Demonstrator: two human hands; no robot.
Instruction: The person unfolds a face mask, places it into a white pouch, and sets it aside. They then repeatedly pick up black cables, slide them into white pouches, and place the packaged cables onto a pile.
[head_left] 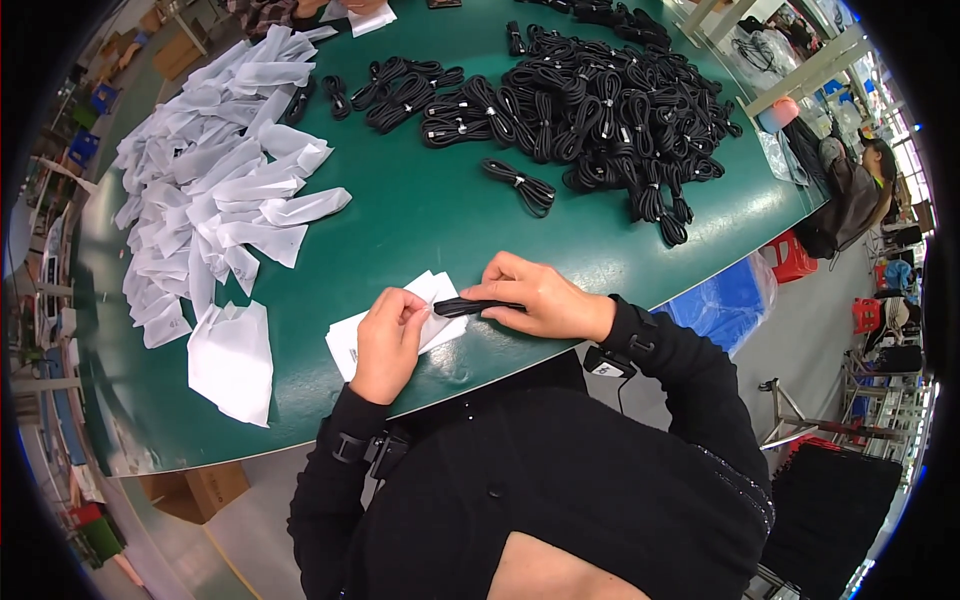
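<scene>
My right hand (540, 297) is closed around a coiled black cable (460, 307), whose left end points at my left hand. With its fingertips pinched, my left hand (388, 335) holds the edge of a white paper bag (428, 290) beside the cable's end. Whether the cable's tip is inside the bag cannot be made out. Under both lies a small stack of white bags (345, 343) near the table's front edge. A single bundled black cable (518, 187) lies apart, farther back on the green table (400, 225).
A big heap of bundled black cables (610, 110) covers the back right. White filled bags (215, 190) pile up on the left, with one flat white bag (230, 362) in front. Another person's hand (365, 5) shows at the far edge. A blue bin (715, 300) stands right below the table.
</scene>
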